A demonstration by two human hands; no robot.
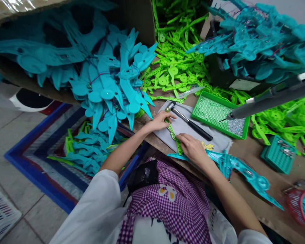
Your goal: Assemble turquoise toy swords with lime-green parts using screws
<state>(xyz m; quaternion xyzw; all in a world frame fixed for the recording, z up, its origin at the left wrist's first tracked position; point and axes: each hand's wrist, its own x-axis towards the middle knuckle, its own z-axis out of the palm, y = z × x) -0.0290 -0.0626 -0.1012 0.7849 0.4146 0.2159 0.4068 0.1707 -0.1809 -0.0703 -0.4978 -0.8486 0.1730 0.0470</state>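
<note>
A long green plastic piece (171,131) lies over the grey cloth (165,143) near the table's front edge. My left hand (161,121) is closed on its far end, and my right hand (191,146) pinches it nearer its lower end. Just beyond my hands a hammer (191,126) with a black handle rests on the cloth, its head near my left fingers. Partly under my right wrist, a long blue plastic piece (252,174) stretches along the table to the right.
Blue parts (106,81) spill from a cardboard box (139,20) at left. Green parts (178,71) are heaped behind. A green tray (213,113) holds small metal bits. A dark rod (269,98) reaches in from the right. Below left stands a blue-rimmed crate (38,173); a red basket (293,203) is at right.
</note>
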